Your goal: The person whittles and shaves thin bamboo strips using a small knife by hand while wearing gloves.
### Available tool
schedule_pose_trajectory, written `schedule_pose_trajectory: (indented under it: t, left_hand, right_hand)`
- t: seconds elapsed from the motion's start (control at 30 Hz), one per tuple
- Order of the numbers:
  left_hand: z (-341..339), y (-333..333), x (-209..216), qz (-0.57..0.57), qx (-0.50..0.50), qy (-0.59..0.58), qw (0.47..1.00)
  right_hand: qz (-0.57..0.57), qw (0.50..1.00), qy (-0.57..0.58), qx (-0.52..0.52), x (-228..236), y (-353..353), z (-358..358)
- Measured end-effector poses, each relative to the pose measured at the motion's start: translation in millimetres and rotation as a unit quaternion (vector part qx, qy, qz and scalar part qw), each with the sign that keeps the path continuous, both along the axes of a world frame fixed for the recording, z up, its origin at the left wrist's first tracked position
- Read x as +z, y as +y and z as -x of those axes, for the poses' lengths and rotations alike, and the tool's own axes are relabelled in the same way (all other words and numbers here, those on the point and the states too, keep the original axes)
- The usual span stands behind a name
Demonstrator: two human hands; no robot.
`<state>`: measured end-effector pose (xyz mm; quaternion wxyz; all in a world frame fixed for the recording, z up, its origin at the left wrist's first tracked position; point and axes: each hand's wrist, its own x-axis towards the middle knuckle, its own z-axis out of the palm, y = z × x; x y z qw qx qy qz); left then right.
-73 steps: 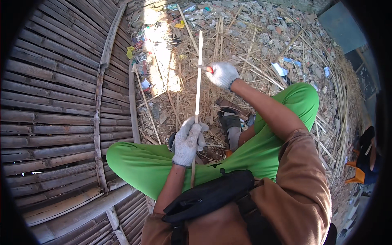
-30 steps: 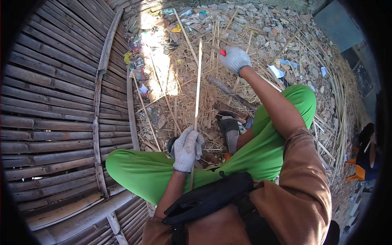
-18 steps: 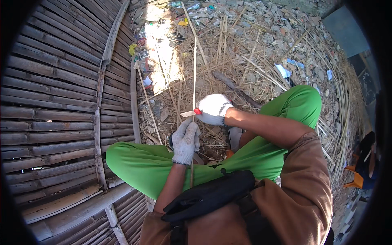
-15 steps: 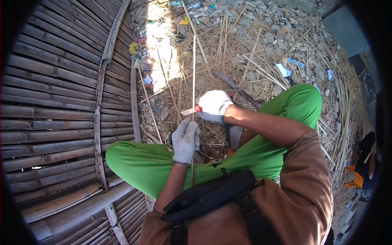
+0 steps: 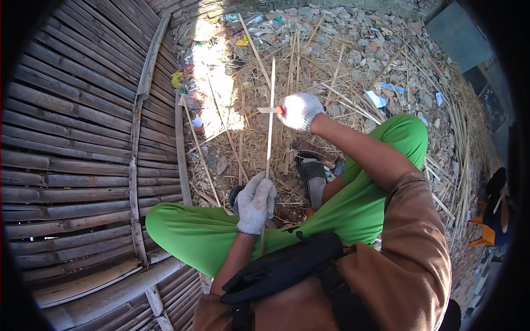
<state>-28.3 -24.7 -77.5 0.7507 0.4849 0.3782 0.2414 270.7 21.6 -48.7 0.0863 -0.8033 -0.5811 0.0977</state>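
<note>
My left hand (image 5: 255,204), in a whitish knit glove, is closed around the lower part of a long, thin bamboo strip (image 5: 270,138). The strip stands away from me, its pale far end tapering to a tip, and its near end runs down over my lap. My right hand (image 5: 301,112), gloved too, grips a knife (image 5: 267,110) with a red handle. Its blade points left and lies across the strip, partway up from my left hand. Most of the handle is hidden inside my right fist.
At left rises a wall of bamboo slats (image 5: 83,149). Straw, rubble and litter cover the ground, with several bamboo strips (image 5: 256,52) lying about. My green-trousered legs (image 5: 193,231) are spread around the work. A person beside an orange chair (image 5: 483,231) is at far right.
My right hand and the knife have moved away from me along the strip, leaving my left hand behind. The strip's far end has tilted slightly right.
</note>
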Motion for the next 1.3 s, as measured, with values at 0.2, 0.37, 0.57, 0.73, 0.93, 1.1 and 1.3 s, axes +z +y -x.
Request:
schedule_pose_trajectory:
  t: [0.2, 0.37, 0.57, 0.73, 0.93, 1.1, 1.3]
  left_hand:
    - [4.3, 13.4, 2.6, -0.019, 0.032, 0.047, 0.998]
    - [-4.4, 10.7, 11.7, -0.035, 0.034, 0.057, 0.997]
    - [-1.7, 12.1, 12.2, -0.033, 0.032, 0.044, 0.998]
    - [0.8, 8.8, 14.3, -0.032, 0.034, 0.03, 0.998]
    - [1.9, -1.0, 20.3, -0.062, 0.013, 0.038, 0.997]
    - [6.4, -8.3, 17.0, -0.096, -0.021, 0.056, 0.994]
    - [9.5, -13.2, 6.0, -0.182, -0.091, 0.076, 0.976]
  right_hand:
    - [0.039, 0.983, 0.084, 0.157, -9.4, -45.7, 99.6]
    - [0.06, 0.985, 0.073, 0.144, -8.7, -38.9, 94.0]
    - [0.045, 0.986, 0.055, 0.15, -8.8, -34.8, 89.5]
    - [0.009, 0.993, 0.025, 0.111, -12.1, -28.5, 77.2]
    - [0.024, 0.999, 0.003, 0.025, -4.9, -11.2, 34.2]
    - [-0.004, 0.999, -0.014, -0.038, -2.4, 12.4, -23.6]
    - [0.005, 0.97, 0.008, -0.242, 3.2, 34.3, -138.3]
